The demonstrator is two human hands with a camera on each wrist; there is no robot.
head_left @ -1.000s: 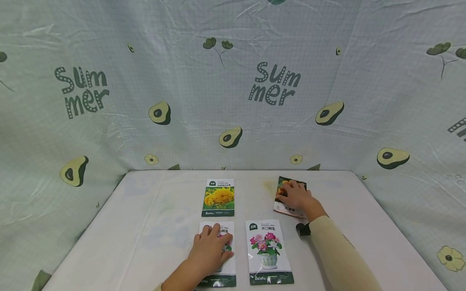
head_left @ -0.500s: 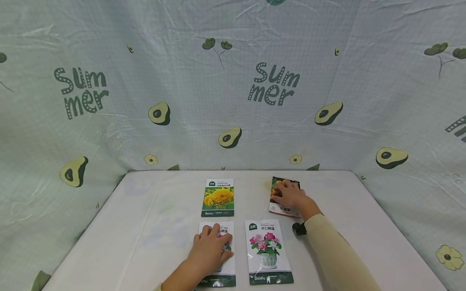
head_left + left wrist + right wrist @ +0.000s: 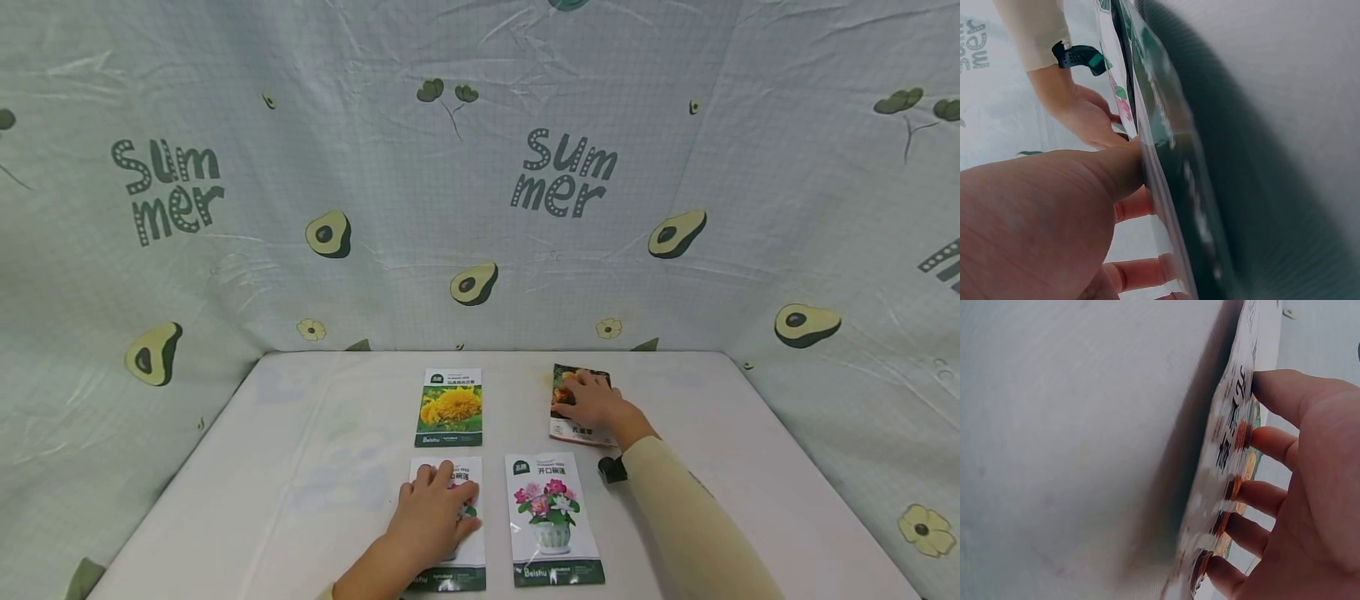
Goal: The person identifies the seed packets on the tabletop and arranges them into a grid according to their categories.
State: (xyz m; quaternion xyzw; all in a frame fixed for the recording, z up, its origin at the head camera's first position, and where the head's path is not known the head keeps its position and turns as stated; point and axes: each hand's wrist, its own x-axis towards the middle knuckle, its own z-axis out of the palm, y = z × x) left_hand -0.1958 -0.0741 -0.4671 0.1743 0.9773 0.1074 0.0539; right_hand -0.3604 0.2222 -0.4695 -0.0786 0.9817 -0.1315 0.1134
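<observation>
My left hand point(image 3: 429, 518) rests on a white seed packet point(image 3: 471, 552) with pink flowers, at the front left of the group. Its thumb and fingertips touch the packet's face in the left wrist view. At the back right, my right hand point(image 3: 598, 403) has its spread fingertips pressed on a seed packet point(image 3: 570, 428) with orange flowers on a dark ground. This packet lies slightly askew, partly hidden by the hand. A matching pink-flower seed packet point(image 3: 555, 521) lies just right of my left hand. Behind the left hand is a yellow-flower seed packet point(image 3: 450, 408).
The packets lie on a white table point(image 3: 225, 500). A pale curtain point(image 3: 405, 183) printed with avocados and lettering rises behind the table and along its sides. A black wrist device point(image 3: 612, 470) sits by the right sleeve point(image 3: 690, 517).
The right hand has slid the orange-flower packet a little to the left across the table, closer to the yellow-flower packet. The left hand and the other packets stay in place.
</observation>
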